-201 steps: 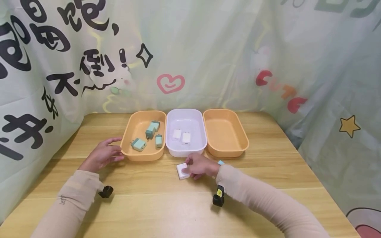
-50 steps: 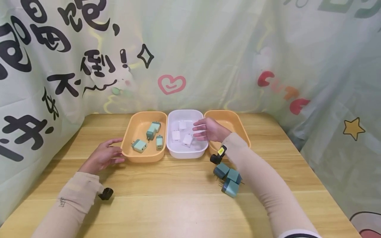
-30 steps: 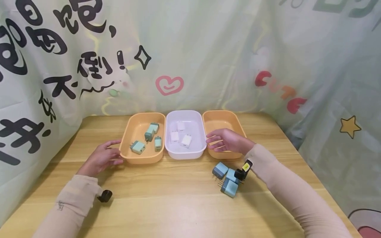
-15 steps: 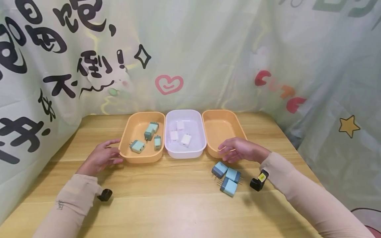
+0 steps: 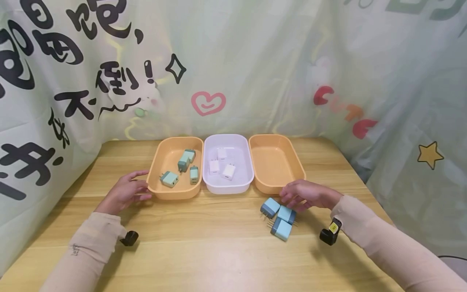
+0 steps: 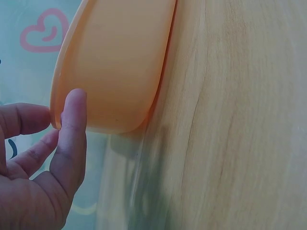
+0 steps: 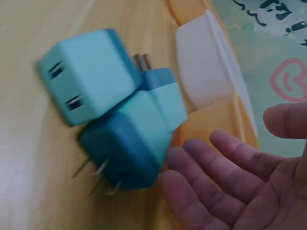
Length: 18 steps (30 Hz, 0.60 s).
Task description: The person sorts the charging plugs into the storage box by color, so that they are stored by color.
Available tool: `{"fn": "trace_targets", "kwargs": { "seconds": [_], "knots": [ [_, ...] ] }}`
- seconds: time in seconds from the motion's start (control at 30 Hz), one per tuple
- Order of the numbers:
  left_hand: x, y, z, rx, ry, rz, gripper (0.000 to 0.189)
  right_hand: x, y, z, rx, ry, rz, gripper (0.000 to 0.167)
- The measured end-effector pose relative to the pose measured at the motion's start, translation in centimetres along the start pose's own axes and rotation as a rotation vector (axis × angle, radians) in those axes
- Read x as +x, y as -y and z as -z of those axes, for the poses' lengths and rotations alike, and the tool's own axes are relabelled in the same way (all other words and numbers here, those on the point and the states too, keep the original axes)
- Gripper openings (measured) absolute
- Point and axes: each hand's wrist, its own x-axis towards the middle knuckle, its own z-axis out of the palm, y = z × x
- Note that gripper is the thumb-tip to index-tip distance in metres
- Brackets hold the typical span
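Note:
My left hand (image 5: pixel 125 191) rests at the left orange tray (image 5: pixel 175 194), its fingers loosely extended. In the left wrist view, the fingertips (image 6: pixel 76 98) touch or nearly touch that tray's rim. My right hand (image 5: pixel 305 194) is in front of the right orange tray (image 5: pixel 277 188), holding nothing, with fingers loosely bent. Just left of it, three blue two-tone USB wall chargers (image 5: pixel 281 229) lie clustered on the table. The right wrist view shows the fingertips (image 7: pixel 175 177) close beside these chargers; contact is unclear.
Several green chargers (image 5: pixel 169 179) lie in the left orange tray. Between the orange trays stands a white tray (image 5: pixel 228 189) with three white chargers (image 5: pixel 229 171). The wooden table (image 5: pixel 204 251) reaches back to a printed curtain (image 5: pixel 255 73).
A white charger, earlier held by my right hand, now lies in the white tray. That hand then drew back rightward and toward me, beside the blue chargers. My left hand has stayed put.

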Motion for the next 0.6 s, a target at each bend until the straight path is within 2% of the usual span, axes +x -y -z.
{"fn": "trace_targets", "kwargs": {
  "seconds": [0.4, 0.6],
  "knots": [
    [0.0, -0.1, -0.2, 0.004, -0.024, 0.015, 0.062, 0.1, -2.0, -0.5, -0.018, -0.034, -0.044, 0.032],
    [0.0, -0.1, -0.2, 0.001, -0.024, 0.015, 0.061, 0.6, -2.9, -0.5, -0.053, 0.018, 0.013, 0.029]
  ]
}}
